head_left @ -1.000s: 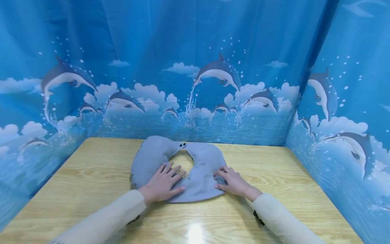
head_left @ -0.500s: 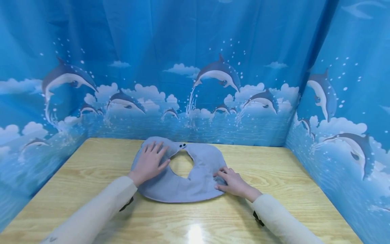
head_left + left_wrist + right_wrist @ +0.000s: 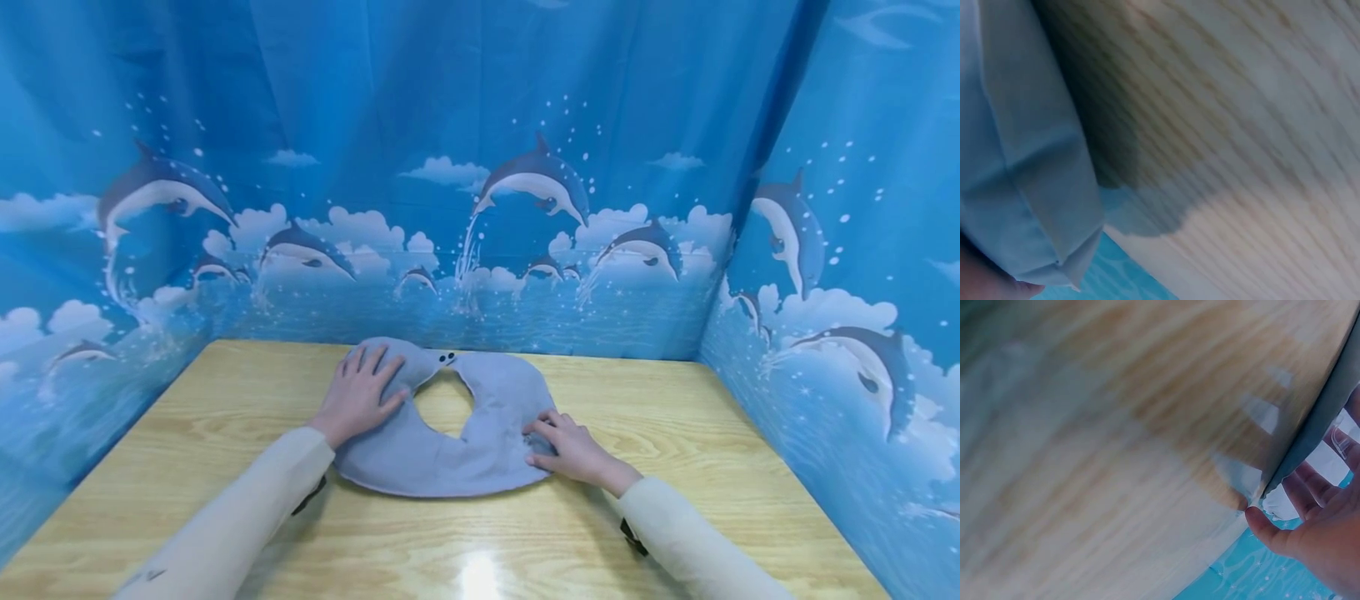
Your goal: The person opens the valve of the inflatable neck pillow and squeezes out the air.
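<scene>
A grey cloth neck wrap (image 3: 438,462) lies spread on the table, its round neck opening in the middle and small dark snaps at the back where its ends meet. My left hand (image 3: 356,396) rests flat with fingers spread on the wrap's left lobe. My right hand (image 3: 573,450) touches the right front edge, fingers slightly bent, thumb apart from them. A small detail of the wrap shows beside its fingertips. In the right wrist view the thumb (image 3: 1266,531) is right at the wrap's edge (image 3: 1307,434). The left wrist view shows the wrap's side (image 3: 1029,144) and little of the hand.
The wood-grain table (image 3: 675,433) extends around the wrap on all sides. A blue dolphin-print curtain (image 3: 420,183) rises along the table's back and both sides. A bright light reflection lies on the front of the table.
My left hand has moved left and away from me, from the wrap's front middle onto its left lobe. The right hand stays in place on the right edge.
</scene>
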Motion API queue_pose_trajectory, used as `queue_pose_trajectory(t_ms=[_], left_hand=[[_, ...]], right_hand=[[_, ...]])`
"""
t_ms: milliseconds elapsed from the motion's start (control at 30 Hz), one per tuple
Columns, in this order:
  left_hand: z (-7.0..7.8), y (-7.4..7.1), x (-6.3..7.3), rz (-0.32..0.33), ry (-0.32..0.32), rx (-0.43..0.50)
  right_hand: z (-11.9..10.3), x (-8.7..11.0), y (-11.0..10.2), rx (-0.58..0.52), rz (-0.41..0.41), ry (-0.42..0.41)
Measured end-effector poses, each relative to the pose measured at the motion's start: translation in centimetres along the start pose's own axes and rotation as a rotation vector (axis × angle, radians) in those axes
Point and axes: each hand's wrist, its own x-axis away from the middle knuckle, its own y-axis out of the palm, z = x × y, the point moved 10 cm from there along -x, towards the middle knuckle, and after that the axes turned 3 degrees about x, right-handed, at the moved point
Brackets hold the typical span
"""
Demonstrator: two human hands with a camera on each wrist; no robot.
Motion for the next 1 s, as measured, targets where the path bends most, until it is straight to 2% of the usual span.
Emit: queue_pose_trajectory(t_ms=[300,567,1000], left_hand=[[-0.4,1.4,0.2,-0.035,-0.016,-0.075],[-0.7,2.5,0.1,-0.083,-0.042,-0.083],[-0.5,3.3,0.2,-0.092,-0.014,-0.079]], right_hand=[[-0.1,0.0,0.0,-0.007,-0.003,0.002],[-0.1,0.0,-0.1,-0.011,-0.004,0.005],[-0.1,-0.1,-0.2,-0.013,0.009,0.0]])
